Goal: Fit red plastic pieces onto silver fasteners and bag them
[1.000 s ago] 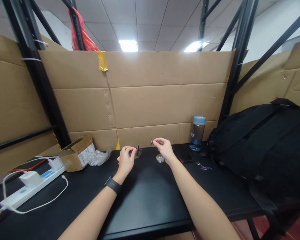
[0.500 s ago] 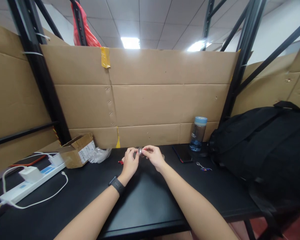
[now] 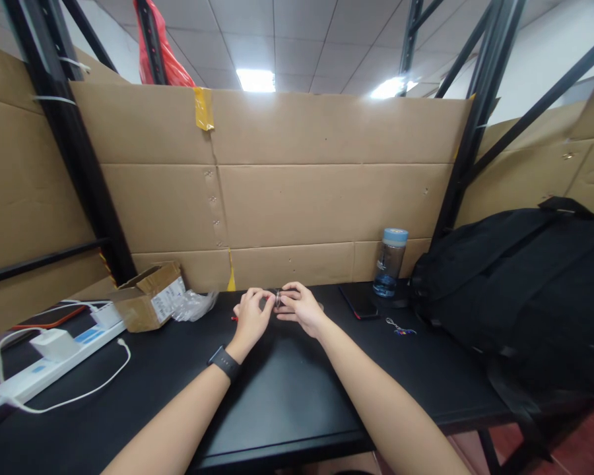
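My left hand and my right hand meet over the middle of the black table. Between their fingertips is a small, shiny round piece, seen edge-on and too small to name. The left fingers are pinched on its left side. From the right, my thumb and fingers close on it, with the other fingers stretched beyond. A bit of something red shows beside the left hand; what it belongs to is hidden. Behind the right hand, a clear round piece on the table is almost wholly covered.
On the left are an open cardboard box, crumpled clear plastic and a white power strip with cables. To the right lie a phone, a small corded trinket, a water bottle and a black backpack. Cardboard walls the back.
My right hand has moved left and down, bringing its small piece against the one in my left hand. In the last half second the right fingers have shifted around the round piece.
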`<state>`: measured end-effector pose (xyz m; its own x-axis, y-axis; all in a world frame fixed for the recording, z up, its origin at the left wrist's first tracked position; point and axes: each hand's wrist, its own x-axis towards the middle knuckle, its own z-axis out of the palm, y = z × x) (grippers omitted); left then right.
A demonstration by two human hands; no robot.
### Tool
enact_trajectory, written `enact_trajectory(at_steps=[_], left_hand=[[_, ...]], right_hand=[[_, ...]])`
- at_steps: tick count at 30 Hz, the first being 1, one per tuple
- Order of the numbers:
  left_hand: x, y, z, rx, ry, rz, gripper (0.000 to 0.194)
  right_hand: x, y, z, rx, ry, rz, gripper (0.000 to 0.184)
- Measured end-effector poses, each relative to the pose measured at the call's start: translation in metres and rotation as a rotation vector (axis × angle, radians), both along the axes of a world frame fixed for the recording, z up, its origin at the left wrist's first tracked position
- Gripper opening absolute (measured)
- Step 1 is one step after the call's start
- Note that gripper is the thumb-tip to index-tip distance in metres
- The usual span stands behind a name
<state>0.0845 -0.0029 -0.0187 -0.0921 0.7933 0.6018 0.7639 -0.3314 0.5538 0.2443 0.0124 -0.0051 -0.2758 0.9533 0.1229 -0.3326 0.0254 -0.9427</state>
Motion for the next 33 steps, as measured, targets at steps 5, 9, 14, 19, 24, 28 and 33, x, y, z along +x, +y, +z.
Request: enact_trajectory(at_steps=[5, 9, 14, 19, 24, 28, 33], left_hand=[[0.0, 0.0, 0.001, -0.074, 0.1, 0.047, 0.023], [-0.001, 0.005, -0.006, -0.128, 0.127, 0.053, 0.03], [0.004, 0.009, -0.019, -0.187, 0.344, 0.069, 0.033], [0.012, 0.009, -0.027, -0.239, 0.477, 0.003, 0.047], [0.008, 0.003, -0.024, -0.232, 0.544, -0.155, 0.045], [-0.002, -0.003, -0.019, -0.241, 0.602, -0.332, 0.039], [-0.017, -0.002, -0.008, -0.33, 0.648, -0.514, 0.039]], right_hand=[[0.0, 0.004, -0.004, -0.147, 0.014, 0.037, 0.033], [0.002, 0.006, -0.004, -0.145, 0.049, 0.007, 0.04], [0.011, 0.013, -0.001, -0.032, -0.109, -0.101, 0.041], [0.034, 0.027, 0.006, 0.346, -0.599, -0.396, 0.033], [0.059, 0.026, 0.018, 0.707, -0.981, -0.478, 0.039], [0.068, 0.021, 0.021, 0.713, -1.081, -0.248, 0.031], [0.066, 0.017, 0.019, 0.645, -1.23, -0.01, 0.028]])
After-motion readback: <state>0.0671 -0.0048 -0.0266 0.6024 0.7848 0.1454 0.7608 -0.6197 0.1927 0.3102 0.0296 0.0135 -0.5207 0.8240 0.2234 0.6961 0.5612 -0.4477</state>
